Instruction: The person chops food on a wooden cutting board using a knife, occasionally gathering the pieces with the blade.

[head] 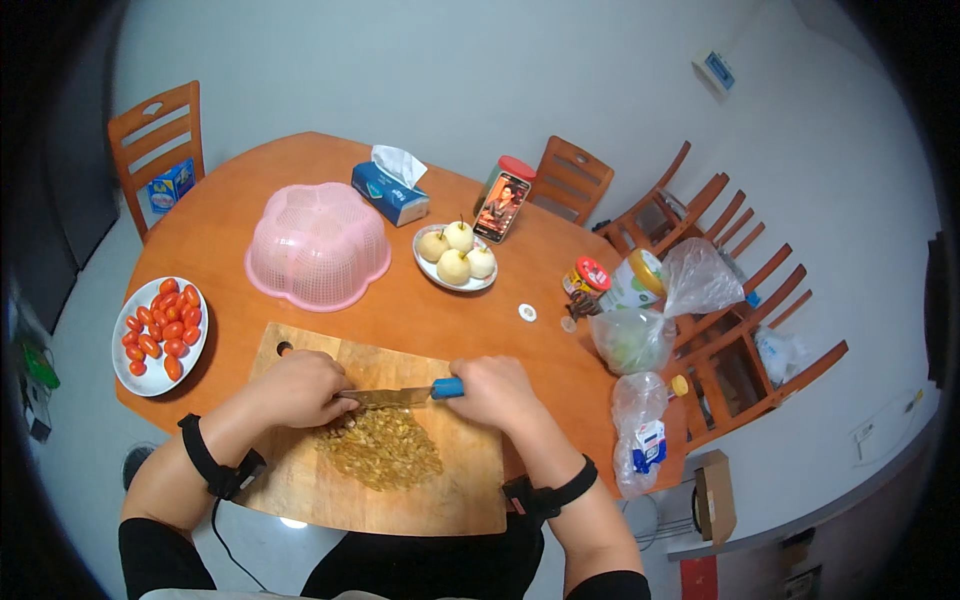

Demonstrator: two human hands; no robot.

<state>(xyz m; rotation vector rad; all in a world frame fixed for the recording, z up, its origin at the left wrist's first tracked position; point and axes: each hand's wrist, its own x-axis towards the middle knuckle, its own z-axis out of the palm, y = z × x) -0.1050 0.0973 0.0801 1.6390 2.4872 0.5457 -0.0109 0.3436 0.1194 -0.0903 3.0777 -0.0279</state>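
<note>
My right hand (491,390) grips the blue handle of a kitchen knife (394,396), whose blade points left across a wooden cutting board (472,472). The fingers of my left hand (311,390) close on the tip end of the blade. Below the blade lies a spread of finely chopped yellow-brown food (382,450); its kind I cannot tell. The board reaches over the table's near edge. Both wrists carry black straps with small devices.
On the wooden table (360,322) are a plate of small red tomatoes (161,337), a pink mesh cover (319,244), a tissue box (390,191), a plate of pears (455,259), a propped phone (501,208), a white canister (634,281) and plastic bags (637,341). Wooden chairs (720,382) stand right.
</note>
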